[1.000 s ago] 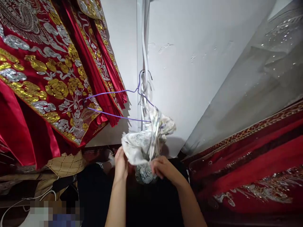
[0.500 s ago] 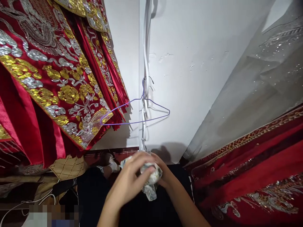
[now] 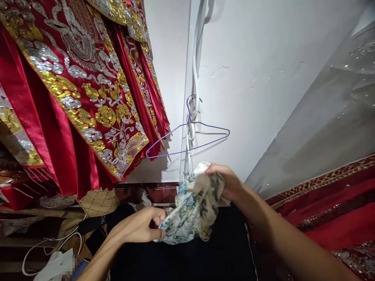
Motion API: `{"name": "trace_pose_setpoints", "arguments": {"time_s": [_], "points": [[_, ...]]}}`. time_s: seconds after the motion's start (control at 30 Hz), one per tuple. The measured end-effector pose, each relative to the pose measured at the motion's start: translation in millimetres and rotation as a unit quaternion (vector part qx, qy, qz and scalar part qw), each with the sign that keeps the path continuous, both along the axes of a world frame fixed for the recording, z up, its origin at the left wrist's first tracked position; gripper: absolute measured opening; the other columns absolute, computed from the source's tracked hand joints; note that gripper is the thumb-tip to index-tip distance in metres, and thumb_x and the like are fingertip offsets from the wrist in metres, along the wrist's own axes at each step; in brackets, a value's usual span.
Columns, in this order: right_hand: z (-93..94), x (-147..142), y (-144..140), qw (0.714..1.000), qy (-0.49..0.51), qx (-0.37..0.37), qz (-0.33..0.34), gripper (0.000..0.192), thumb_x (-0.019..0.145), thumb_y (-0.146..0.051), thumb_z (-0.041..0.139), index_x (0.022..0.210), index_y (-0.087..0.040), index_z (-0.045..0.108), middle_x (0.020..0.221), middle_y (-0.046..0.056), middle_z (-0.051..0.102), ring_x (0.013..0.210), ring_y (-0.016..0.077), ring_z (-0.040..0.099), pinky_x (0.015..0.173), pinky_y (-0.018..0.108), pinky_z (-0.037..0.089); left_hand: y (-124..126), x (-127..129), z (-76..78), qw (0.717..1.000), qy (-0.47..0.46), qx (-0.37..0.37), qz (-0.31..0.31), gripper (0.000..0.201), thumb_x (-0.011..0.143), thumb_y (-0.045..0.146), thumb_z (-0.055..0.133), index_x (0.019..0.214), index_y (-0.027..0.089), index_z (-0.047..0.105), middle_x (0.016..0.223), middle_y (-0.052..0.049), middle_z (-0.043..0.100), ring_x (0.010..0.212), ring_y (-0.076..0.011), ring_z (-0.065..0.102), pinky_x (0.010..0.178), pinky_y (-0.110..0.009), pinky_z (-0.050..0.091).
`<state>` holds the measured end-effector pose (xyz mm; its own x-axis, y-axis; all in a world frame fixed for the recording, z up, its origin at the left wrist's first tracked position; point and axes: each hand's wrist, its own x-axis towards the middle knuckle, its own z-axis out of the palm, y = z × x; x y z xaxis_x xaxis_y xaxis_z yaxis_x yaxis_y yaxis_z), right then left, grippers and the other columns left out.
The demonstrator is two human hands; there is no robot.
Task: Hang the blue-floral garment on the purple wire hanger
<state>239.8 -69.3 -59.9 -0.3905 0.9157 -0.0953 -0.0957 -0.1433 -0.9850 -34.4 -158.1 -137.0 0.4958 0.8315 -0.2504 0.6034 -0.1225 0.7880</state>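
Observation:
A thin floral cloth (image 3: 190, 210), white with blue, green and grey print, hangs bunched between my two hands above my dark-clothed lap. My left hand (image 3: 149, 226) pinches its lower left edge between thumb and fingers. Higher up on the right, my right hand (image 3: 225, 179) grips the cloth's upper corner, thumb on top; the fingers behind are partly hidden. Whether it is a scarf or a garment cannot be made out. Beyond the cloth, a bare purple wire hanger (image 3: 187, 150) hangs by its hook against the wall, touched by neither hand.
A red costume with gold and silver embroidery (image 3: 105, 117) hangs at the left. White cables (image 3: 195, 70) run down the wall (image 3: 249, 47). At the right, sheer plastic (image 3: 310, 128) covers more red fabric (image 3: 336, 222). A tan quilted item (image 3: 98, 203) and a white cord (image 3: 38, 244) lie lower left.
The cloth was bunched small between my close-together hands; now it is partly spread. My hands have moved apart, the right one up and rightward. The view has shifted slightly.

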Motion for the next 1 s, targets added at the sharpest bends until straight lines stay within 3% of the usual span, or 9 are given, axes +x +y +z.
{"name": "trace_pose_setpoints", "arguments": {"time_s": [0.1,0.2,0.3,0.4,0.47,0.57,0.73,0.87,1.0], "points": [[15.9,5,0,0.997,0.014,-0.041,0.06,0.013,0.059,-0.025,0.069,0.064,-0.021,0.058,0.06,0.002,0.059,0.053,0.0176,0.055,0.051,0.03,0.044,-8,-5,8.2,0.998,-0.053,-0.025,0.001,0.026,0.076,0.022,0.061,0.102,0.02,0.06,0.079,0.004,0.057,0.07,-0.0124,0.045,0.066,-0.021,0.037],[41.3,13,-2,0.987,-0.066,0.054,0.133,0.017,0.064,-0.025,0.075,0.065,-0.021,0.058,0.06,0.0,0.055,0.052,0.0143,0.049,0.048,0.026,0.034,-5,-9,7.1,0.996,-0.081,-0.041,0.009,0.046,0.075,0.016,0.059,0.121,0.022,0.06,0.077,0.004,0.055,0.068,-0.0125,0.045,0.062,-0.021,0.036],[63.4,21,-5,0.923,-0.194,0.216,0.252,0.012,0.068,-0.02,0.075,0.07,-0.021,0.063,0.069,0.0,0.06,0.063,0.0154,0.052,0.055,0.026,0.038,0,-8,-4.0,0.995,-0.083,-0.049,0.012,0.058,0.078,0.023,0.068,0.135,0.025,0.058,0.081,0.003,0.058,0.071,-0.0146,0.051,0.068,-0.024,0.042],[68.4,22,-12,0.84,-0.261,0.347,0.324,0.023,0.068,-0.004,0.059,0.078,-0.022,0.069,0.078,0.0,0.063,0.071,0.0157,0.054,0.065,0.026,0.041,7,9,-18.9,0.984,-0.149,0.029,0.095,0.08,0.078,0.034,0.077,0.15,0.029,0.044,0.123,-0.009,0.061,0.111,-0.0261,0.059,0.1,-0.036,0.044],[63.2,19,-16,0.819,-0.275,0.413,0.288,0.034,0.066,0.0,0.051,0.081,-0.023,0.071,0.079,0.001,0.062,0.073,0.016,0.055,0.066,0.026,0.04,16,29,-26.2,0.958,-0.221,0.092,0.157,0.092,0.073,0.034,0.083,0.153,0.028,0.039,0.147,-0.014,0.047,0.14,-0.0324,0.042,0.118,-0.044,0.029],[53.0,17,-12,0.827,-0.25,0.48,0.151,0.035,0.072,-0.003,0.054,0.091,-0.025,0.074,0.089,0.003,0.067,0.082,0.019,0.061,0.072,0.028,0.045,41,57,-25.5,0.89,-0.307,0.193,0.277,0.108,0.066,0.03,0.089,0.156,0.025,0.03,0.16,-0.016,0.03,0.153,-0.0349,0.022,0.125,-0.047,0.016],[42.7,19,16,0.866,-0.205,0.451,-0.071,0.027,0.087,-0.024,0.064,0.113,-0.027,0.071,0.112,0.005,0.071,0.108,0.0256,0.065,0.092,0.035,0.048,86,69,4.9,0.769,-0.313,0.385,0.404,0.126,0.067,0.028,0.089,0.162,0.025,0.005,0.17,-0.014,0.006,0.158,-0.0306,0.006,0.127,-0.041,0.007],[29.6,19,46,0.876,-0.174,0.437,-0.102,0.031,0.098,-0.042,0.053,0.114,-0.024,0.072,0.119,0.007,0.071,0.119,0.028,0.062,0.103,0.039,0.044,93,58,17.3,0.78,-0.326,0.386,0.369,0.11,0.073,0.028,0.085,0.161,0.025,0.019,0.169,-0.012,0.017,0.157,-0.0308,0.013,0.127,-0.042,0.015],[2.6,23,87,0.887,-0.187,0.407,-0.111,0.047,0.096,-0.06,0.048,0.114,-0.022,0.07,0.119,0.009,0.07,0.121,0.0289,0.059,0.104,0.04,0.041,75,54,9.8,0.819,-0.422,0.258,0.291,0.094,0.072,0.031,0.085,0.154,0.025,0.039,0.158,-0.014,0.042,0.146,-0.0314,0.042,0.119,-0.037,0.035]]}}
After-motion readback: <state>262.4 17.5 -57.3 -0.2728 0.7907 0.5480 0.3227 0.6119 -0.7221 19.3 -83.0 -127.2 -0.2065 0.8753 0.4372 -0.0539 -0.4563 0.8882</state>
